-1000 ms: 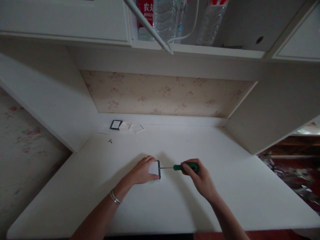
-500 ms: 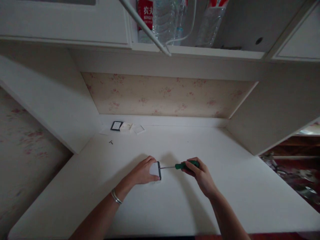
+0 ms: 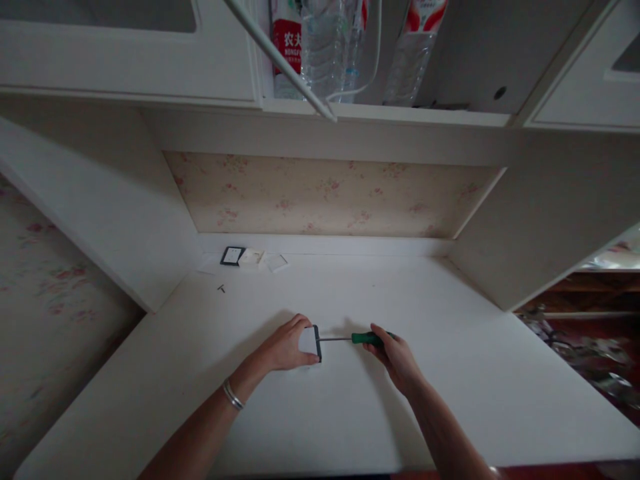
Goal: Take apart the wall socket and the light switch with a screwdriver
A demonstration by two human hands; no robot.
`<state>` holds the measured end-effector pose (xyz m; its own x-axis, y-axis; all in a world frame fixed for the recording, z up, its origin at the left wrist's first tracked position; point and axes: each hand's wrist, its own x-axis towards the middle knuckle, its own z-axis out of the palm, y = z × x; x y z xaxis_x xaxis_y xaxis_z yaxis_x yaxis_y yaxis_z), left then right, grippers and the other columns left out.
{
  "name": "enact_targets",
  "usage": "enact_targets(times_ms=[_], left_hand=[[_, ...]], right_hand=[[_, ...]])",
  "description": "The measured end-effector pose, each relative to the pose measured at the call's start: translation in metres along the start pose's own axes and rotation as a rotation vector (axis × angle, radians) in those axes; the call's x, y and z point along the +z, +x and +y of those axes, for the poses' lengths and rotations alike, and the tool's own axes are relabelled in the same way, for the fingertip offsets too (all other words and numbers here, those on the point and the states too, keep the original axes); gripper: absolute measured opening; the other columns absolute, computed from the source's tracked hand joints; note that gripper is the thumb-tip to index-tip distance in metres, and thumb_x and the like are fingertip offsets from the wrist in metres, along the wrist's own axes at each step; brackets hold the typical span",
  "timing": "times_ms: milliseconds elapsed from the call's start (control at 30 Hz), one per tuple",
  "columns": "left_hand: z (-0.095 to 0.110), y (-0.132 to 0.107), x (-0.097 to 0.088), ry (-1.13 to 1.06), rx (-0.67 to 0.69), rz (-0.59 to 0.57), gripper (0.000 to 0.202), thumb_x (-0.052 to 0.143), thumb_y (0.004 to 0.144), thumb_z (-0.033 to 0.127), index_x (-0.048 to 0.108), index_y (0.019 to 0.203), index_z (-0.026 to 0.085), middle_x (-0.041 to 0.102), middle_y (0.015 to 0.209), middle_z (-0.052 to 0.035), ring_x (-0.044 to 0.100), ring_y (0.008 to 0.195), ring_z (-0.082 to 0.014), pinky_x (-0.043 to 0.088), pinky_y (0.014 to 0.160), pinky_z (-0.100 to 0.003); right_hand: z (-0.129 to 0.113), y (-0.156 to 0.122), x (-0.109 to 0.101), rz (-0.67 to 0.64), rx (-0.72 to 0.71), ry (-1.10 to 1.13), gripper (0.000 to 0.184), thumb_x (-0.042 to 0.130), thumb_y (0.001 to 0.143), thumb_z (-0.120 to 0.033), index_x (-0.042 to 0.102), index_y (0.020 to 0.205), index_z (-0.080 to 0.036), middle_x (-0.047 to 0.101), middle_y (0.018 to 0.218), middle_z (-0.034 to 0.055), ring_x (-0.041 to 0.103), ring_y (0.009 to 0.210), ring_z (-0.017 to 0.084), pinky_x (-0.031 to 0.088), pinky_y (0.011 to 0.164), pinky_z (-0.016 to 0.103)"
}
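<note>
My left hand (image 3: pixel 289 345) grips a small square white panel (image 3: pixel 308 341) by its opposite edges, thumb at the near side and fingers at the far side. The panel has a dark rim and looks like a wall switch or socket. My right hand (image 3: pixel 395 357) is closed around the green handle of a screwdriver (image 3: pixel 363 339). The screwdriver lies nearly level, and its metal shaft runs left to the panel's dark rim. Its tip appears to touch the rim or sit against it; the exact contact is too small to see.
At the back left of the white tabletop (image 3: pixel 350 413) lie a dark-framed socket plate (image 3: pixel 233 255), a white box-like part (image 3: pixel 253 257) and a thin pale frame (image 3: pixel 277 263). Small screws (image 3: pixel 221 289) lie nearer. Overhead, a shelf holds plastic bottles (image 3: pixel 325 50); a white rod (image 3: pixel 280 60) juts out below.
My right hand has shifted slightly and turned around the screwdriver handle, with the shaft now more level. My left hand keeps its hold on the panel. The camera view has tilted slightly upward.
</note>
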<state>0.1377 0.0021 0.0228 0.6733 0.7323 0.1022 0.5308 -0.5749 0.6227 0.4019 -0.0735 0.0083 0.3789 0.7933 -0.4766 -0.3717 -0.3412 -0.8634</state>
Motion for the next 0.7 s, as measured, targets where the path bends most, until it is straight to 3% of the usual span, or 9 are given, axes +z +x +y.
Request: enact_targets(times_ms=[100, 233, 300, 367, 500, 600, 700], left_hand=[[0.000, 0.000, 0.000, -0.012, 0.000, -0.002, 0.059, 0.079, 0.060, 0.042, 0.054, 0.109, 0.021, 0.055, 0.110, -0.0039, 0.056, 0.098, -0.0225, 0.045, 0.088, -0.032], [0.002, -0.002, -0.002, -0.022, -0.012, -0.008, 0.058, 0.078, 0.060, 0.042, 0.054, 0.109, 0.021, 0.055, 0.111, -0.0040, 0.056, 0.099, -0.0228, 0.045, 0.087, -0.032], [0.003, -0.002, -0.002, -0.022, -0.020, -0.012, 0.059, 0.078, 0.061, 0.042, 0.054, 0.110, 0.021, 0.055, 0.111, -0.0046, 0.056, 0.099, -0.0232, 0.044, 0.087, -0.033], [0.003, -0.002, -0.002, -0.024, -0.023, -0.017, 0.059, 0.077, 0.061, 0.042, 0.054, 0.111, 0.021, 0.055, 0.111, -0.0052, 0.056, 0.099, -0.0234, 0.044, 0.087, -0.033], [0.001, -0.001, 0.000, -0.032, -0.010, -0.006, 0.058, 0.078, 0.061, 0.042, 0.054, 0.110, 0.020, 0.054, 0.112, -0.0056, 0.055, 0.100, -0.0235, 0.044, 0.087, -0.033], [-0.002, 0.000, 0.001, -0.052, -0.006, -0.004, 0.058, 0.078, 0.060, 0.042, 0.055, 0.109, 0.020, 0.054, 0.111, -0.0054, 0.055, 0.099, -0.0231, 0.044, 0.086, -0.033], [-0.003, 0.000, 0.002, -0.069, 0.001, -0.002, 0.060, 0.079, 0.059, 0.041, 0.054, 0.110, 0.020, 0.054, 0.110, -0.0055, 0.054, 0.098, -0.0224, 0.044, 0.086, -0.032]], right_hand=[[-0.007, -0.010, -0.003, -0.073, -0.115, -0.098, 0.033, 0.067, 0.077, -0.047, 0.061, 0.076, -0.014, 0.066, 0.073, 0.0073, 0.065, 0.068, 0.017, 0.056, 0.072, 0.028], [-0.035, -0.035, -0.010, -0.374, -0.473, -0.389, 0.028, 0.063, 0.083, -0.041, 0.057, 0.099, -0.019, 0.066, 0.096, 0.0066, 0.063, 0.090, 0.020, 0.050, 0.085, 0.037], [-0.051, -0.045, -0.010, -0.490, -0.598, -0.593, 0.027, 0.061, 0.085, -0.038, 0.056, 0.105, -0.021, 0.065, 0.102, 0.0063, 0.061, 0.089, 0.018, 0.049, 0.082, 0.036], [-0.064, -0.048, -0.008, -0.548, -0.636, -0.716, 0.028, 0.061, 0.085, -0.038, 0.057, 0.106, -0.021, 0.066, 0.100, 0.0061, 0.060, 0.083, 0.017, 0.049, 0.077, 0.034], [-0.070, -0.035, 0.000, -0.485, -0.411, -0.539, 0.034, 0.065, 0.080, -0.046, 0.059, 0.094, -0.016, 0.068, 0.086, 0.0062, 0.064, 0.077, 0.017, 0.052, 0.075, 0.034], [-0.056, -0.018, 0.000, -0.397, -0.198, -0.308, 0.036, 0.068, 0.076, -0.048, 0.059, 0.083, -0.014, 0.068, 0.081, 0.0063, 0.066, 0.077, 0.018, 0.053, 0.076, 0.032], [-0.035, -0.005, -0.005, -0.281, -0.071, -0.202, 0.037, 0.067, 0.075, -0.050, 0.061, 0.077, -0.014, 0.066, 0.071, 0.0047, 0.064, 0.067, 0.015, 0.054, 0.068, 0.027]])
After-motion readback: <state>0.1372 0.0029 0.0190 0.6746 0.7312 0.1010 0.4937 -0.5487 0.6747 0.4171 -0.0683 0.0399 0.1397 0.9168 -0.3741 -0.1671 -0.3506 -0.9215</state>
